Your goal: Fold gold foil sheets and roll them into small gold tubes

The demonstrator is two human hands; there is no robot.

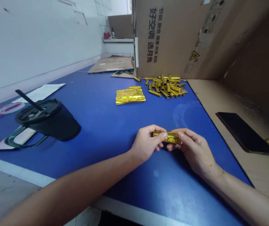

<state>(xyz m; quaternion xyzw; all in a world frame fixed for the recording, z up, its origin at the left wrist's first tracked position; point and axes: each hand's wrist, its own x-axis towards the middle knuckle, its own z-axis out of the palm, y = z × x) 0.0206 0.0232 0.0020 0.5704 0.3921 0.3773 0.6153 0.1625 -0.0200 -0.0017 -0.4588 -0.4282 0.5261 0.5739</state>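
I have the left hand (pixel 146 142) and the right hand (pixel 197 149) gripping a shiny gold foil roll (pixel 172 137) by its two ends, over the smooth blue surface (pixel 97 103), on my side of the flat, crinkled gold foil stack (pixel 129 96). Should they press unevenly, I judge the thin roll could crease or spring open. Reaching carelessly right of that stack could scatter the heaped narrow gold foil tubes (pixel 165 86); sweeping wide to its left could tip the black lidded cup (pixel 56 122).

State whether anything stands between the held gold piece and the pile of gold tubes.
Nothing visible does. The left hand and right hand hold the gold piece; blue tabletop lies between it and the pile; the gold bundle lies to the left.
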